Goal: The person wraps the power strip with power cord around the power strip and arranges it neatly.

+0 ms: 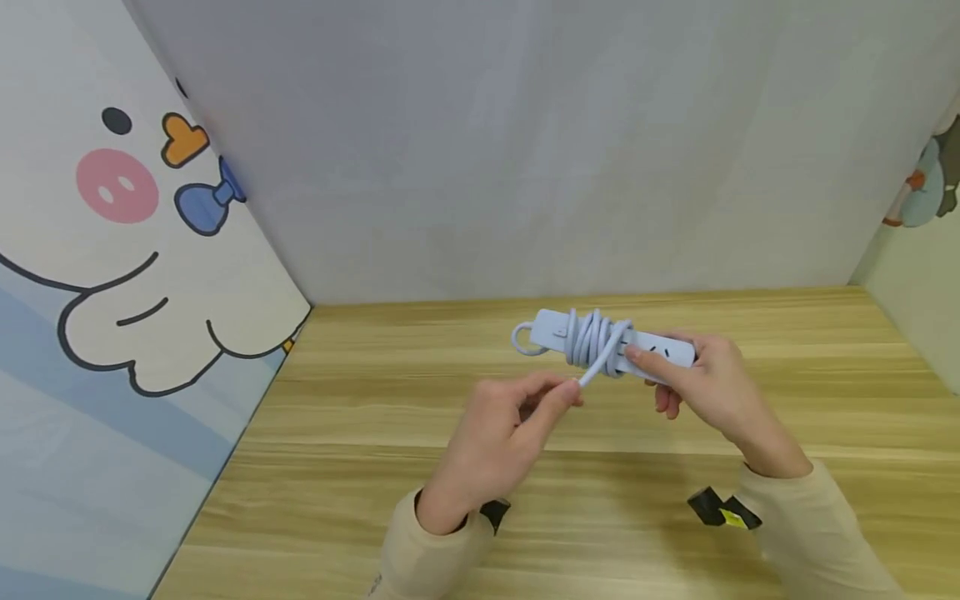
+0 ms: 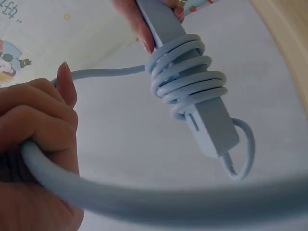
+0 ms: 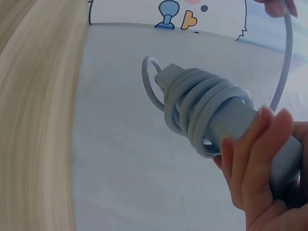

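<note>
A pale blue power strip [image 1: 551, 327] is held above the table, its cable [image 1: 588, 337] wound several turns around the middle. My right hand [image 1: 701, 371] grips the socket end, thumb on the face with the slots and fingers curled beneath, as the right wrist view shows the hand [image 3: 262, 163] from below. Left of and below the strip, my left hand [image 1: 510, 429] pinches the taut running part of the cable between thumb and fingers. In the left wrist view the cable [image 2: 110, 72] passes through the left hand [image 2: 38, 125] and a thick loop crosses the foreground. A small cable loop [image 1: 517, 337] sticks out at the strip's far end.
The wood-grain table [image 1: 360, 467] spreads below both hands. A pale grey wall sheet [image 1: 525, 150] stands behind it, and a panel with a cartoon bird [image 1: 67, 200] borders the left. Black straps [image 1: 708, 506] show near the sleeves.
</note>
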